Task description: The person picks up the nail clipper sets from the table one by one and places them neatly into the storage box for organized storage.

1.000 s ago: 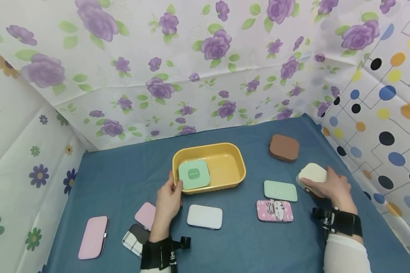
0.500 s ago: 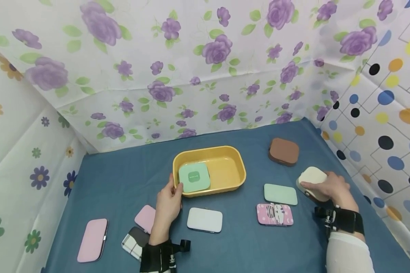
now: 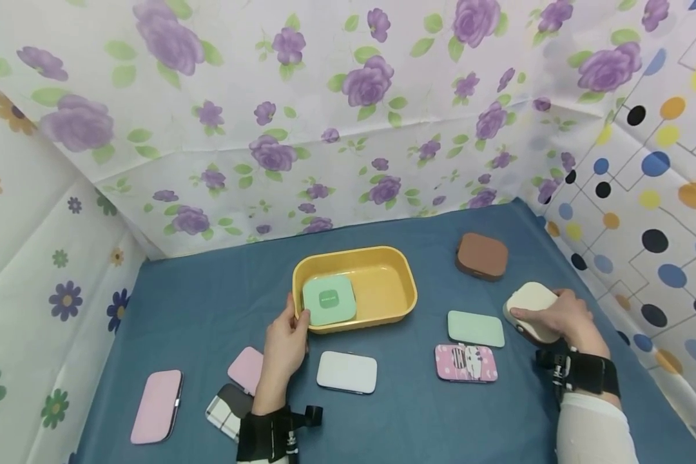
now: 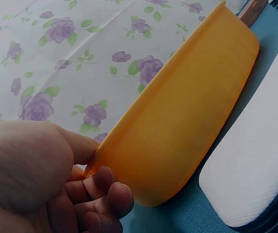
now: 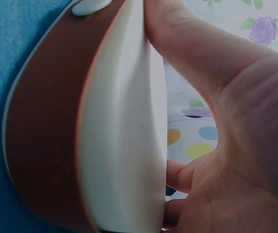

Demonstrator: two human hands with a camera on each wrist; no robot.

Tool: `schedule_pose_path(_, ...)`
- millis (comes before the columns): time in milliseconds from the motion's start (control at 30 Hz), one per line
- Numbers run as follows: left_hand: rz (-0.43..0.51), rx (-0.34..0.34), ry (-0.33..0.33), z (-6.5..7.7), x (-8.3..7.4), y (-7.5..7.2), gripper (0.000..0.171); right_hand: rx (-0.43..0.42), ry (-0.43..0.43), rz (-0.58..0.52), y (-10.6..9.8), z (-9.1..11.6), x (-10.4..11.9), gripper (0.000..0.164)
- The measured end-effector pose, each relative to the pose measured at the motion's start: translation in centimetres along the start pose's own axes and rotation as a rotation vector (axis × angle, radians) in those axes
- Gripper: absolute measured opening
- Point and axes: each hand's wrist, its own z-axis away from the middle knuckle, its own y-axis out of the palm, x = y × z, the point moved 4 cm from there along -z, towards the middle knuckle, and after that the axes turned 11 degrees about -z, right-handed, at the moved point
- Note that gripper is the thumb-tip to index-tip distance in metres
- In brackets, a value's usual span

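Note:
My left hand [image 3: 285, 345] pinches the rim of a yellow rectangular tray [image 3: 385, 290] at its front left corner. In the left wrist view, the thumb and curled fingers [image 4: 114, 196] meet on the tray's edge [image 4: 178, 111]. A mint green square case [image 3: 343, 312] lies inside the tray's left part. Over on the right, my right hand [image 3: 568, 320] grips a rounded case [image 3: 530, 299] with a cream top and brown lower half. That case's cream side [image 5: 122, 126] and brown base [image 5: 44, 136] fill the right wrist view, resting on or near the blue cloth; which, I cannot tell.
A brown case [image 3: 481, 256], a flat mint case [image 3: 475, 328] and a pink cat-print tin [image 3: 466, 363] lie near the right hand. A white case [image 3: 347, 372] sits before the tray. Pink cases [image 3: 158, 406] and a plaid one [image 3: 225, 417] lie left. Patterned cloth walls surround the table.

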Motion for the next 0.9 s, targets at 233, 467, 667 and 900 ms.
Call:
schedule_pose_path(233,-0.002,-0.005,0.011,-0.1,0.1,0.0,0.064,0.022,0.007,-0.017,0.1,0.1,-0.4,0.140)
schedule_pose_path(467,0.000,-0.002,0.007,-0.1,0.1,0.0,0.064,0.146,-0.037,-0.104,0.0,-0.3,-1.2,0.134)
schedule_pose_path(667,0.007,-0.003,0.011,-0.1,0.1,0.0,0.064,0.212,-0.067,-0.102,-0.2,-0.9,-1.4,0.127)
schedule_pose_path(900,0.004,0.001,0.003,0.1,0.1,0.0,0.064,0.251,-0.095,-0.076,-0.3,-1.1,-1.9,0.115)
